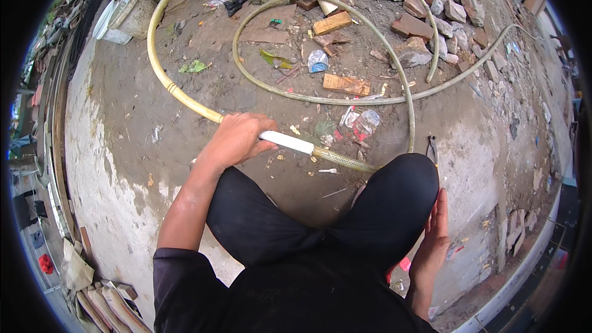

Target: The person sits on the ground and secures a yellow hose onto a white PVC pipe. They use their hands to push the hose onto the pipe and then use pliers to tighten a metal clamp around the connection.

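Note:
My left hand (239, 138) is closed round a pale yellow hose (161, 68), at the point where a white pipe piece (287, 142) meets it. A braided hose end (339, 159) continues from the other side of the white piece and passes behind my right knee. My right hand (435, 234) is beside my right thigh, fingers stretched out and pointing forward, with the palm side partly hidden by the leg. Just beyond that knee a slim dark-tipped tool, like pliers (432, 145), shows; its lower part is hidden.
Hose loops (271, 91) lie over the muddy ground ahead. Among them are wooden blocks (346, 84), a clear plastic cup (317, 60) and litter. Broken bricks (412, 26) and stones are heaped at the far right. A dirty bucket (132, 15) stands far left; planks (114, 308) lie near left.

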### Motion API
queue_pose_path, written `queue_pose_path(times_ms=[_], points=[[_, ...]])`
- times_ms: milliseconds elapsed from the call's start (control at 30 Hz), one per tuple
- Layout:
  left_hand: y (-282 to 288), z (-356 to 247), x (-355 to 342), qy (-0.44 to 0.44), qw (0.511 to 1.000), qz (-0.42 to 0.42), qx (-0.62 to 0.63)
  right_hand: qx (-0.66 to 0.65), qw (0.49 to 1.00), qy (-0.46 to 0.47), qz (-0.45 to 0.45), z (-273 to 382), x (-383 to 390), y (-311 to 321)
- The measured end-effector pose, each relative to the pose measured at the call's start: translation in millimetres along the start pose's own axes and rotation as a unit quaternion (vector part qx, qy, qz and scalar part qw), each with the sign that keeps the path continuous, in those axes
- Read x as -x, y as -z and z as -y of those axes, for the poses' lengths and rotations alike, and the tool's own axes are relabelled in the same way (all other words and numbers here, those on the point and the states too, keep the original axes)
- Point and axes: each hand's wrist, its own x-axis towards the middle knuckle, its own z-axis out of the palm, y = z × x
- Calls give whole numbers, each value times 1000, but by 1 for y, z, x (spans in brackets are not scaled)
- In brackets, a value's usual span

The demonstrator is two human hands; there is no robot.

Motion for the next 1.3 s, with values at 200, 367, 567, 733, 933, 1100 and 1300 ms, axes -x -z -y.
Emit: queue_pose_path(times_ms=[200, 367, 567, 733, 933, 1100, 1300], points=[[7, -5, 7, -6, 997, -80, 17, 288, 944, 160, -19, 19, -53, -13], [23, -50, 43, 8, 976, -208, -57, 355, 874, 258, 208, 42, -82, -91], [11, -74, 58, 141, 806, -550, 164, 165, 904, 206, 335, 12, -102, -126], [19, -31, 58, 22, 394, -457, 797, 224, 879, 300, 296, 48, -74, -193], [63, 10, 63, 47, 370, -531, 761, 238, 885, 288, 279, 27, -34, -194], [82, 11, 63, -15, 361, -460, 811, 269, 885, 314, 215, 21, -11, -187], [58, 12, 69, -96, 320, -413, 847, 282, 873, 291, 271, 16, -3, -191]])
